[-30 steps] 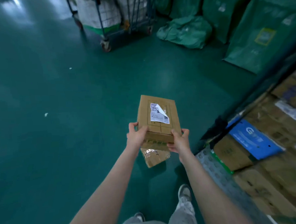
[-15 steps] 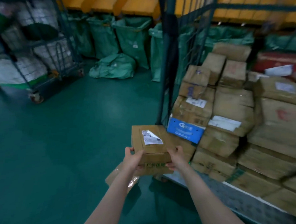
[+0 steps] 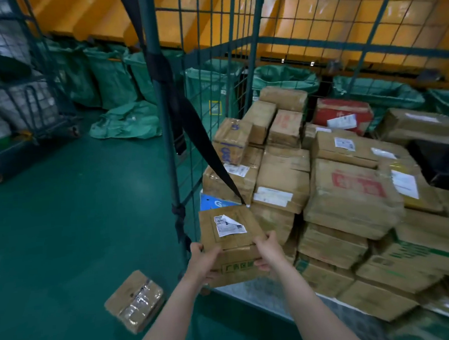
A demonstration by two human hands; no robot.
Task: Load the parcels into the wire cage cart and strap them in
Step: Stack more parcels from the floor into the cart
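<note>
A brown cardboard parcel [image 3: 232,237] with a peeling white label is held at its near corners, my left hand [image 3: 203,262] gripping its left side and my right hand [image 3: 268,253] its right side. It hovers at the open front left corner of the wire cage cart [image 3: 241,65], just over the cart's floor edge. Several stacked cardboard parcels [image 3: 349,194] fill the cart. A black strap [image 3: 198,134] hangs from the cart's left post down to the parcel's far edge. Another taped parcel [image 3: 135,300] lies on the green floor to my left.
Green sacks [image 3: 127,123] lie and stand along the back. A second wire cart [image 3: 20,107] full of white bags stands at the far left. Yellow chutes [image 3: 314,14] rise behind the cage. Green floor [image 3: 64,217] stretches left of the cart.
I have turned from the floor toward the cart and carried the parcel up to its open front corner. The parcel on the floor has stayed behind at my left.
</note>
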